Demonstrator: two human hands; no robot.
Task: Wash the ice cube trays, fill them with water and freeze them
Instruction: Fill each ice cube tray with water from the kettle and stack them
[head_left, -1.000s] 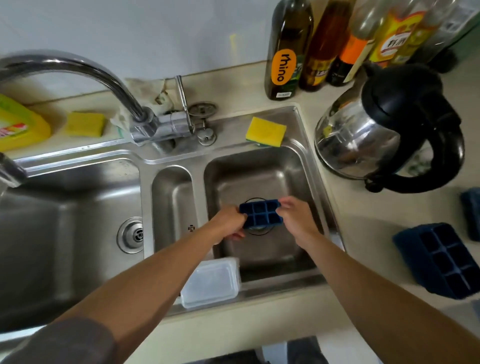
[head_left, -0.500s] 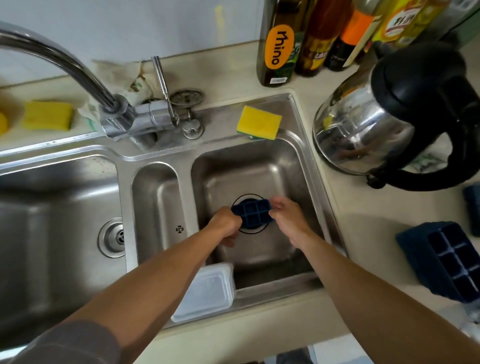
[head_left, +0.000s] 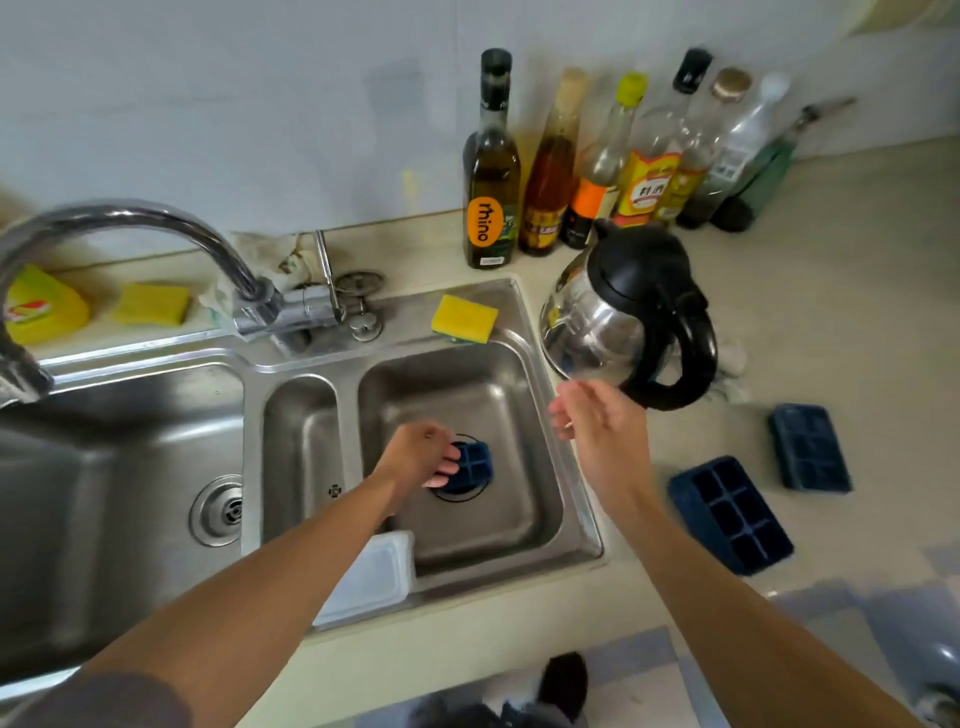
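Tray in sink: a small dark blue ice cube tray, low in the right basin over the drain ring, at 6 o'clock from the yellow sponge.
Left hand: fingers curled over the tray's 9 o'clock end, gripping it.
Right hand: empty, fingers loosely spread, above the basin's 3 o'clock rim, just below the kettle.
Other trays: 2 on the counter, the nearer tray and the farther tray, at 3 o'clock from the basin.
Handling: likely light and somewhat bendy, not fragile; slippery once wet.
Where to hold: both short ends; 1 end alone would probably let a filled tray sag and spill.
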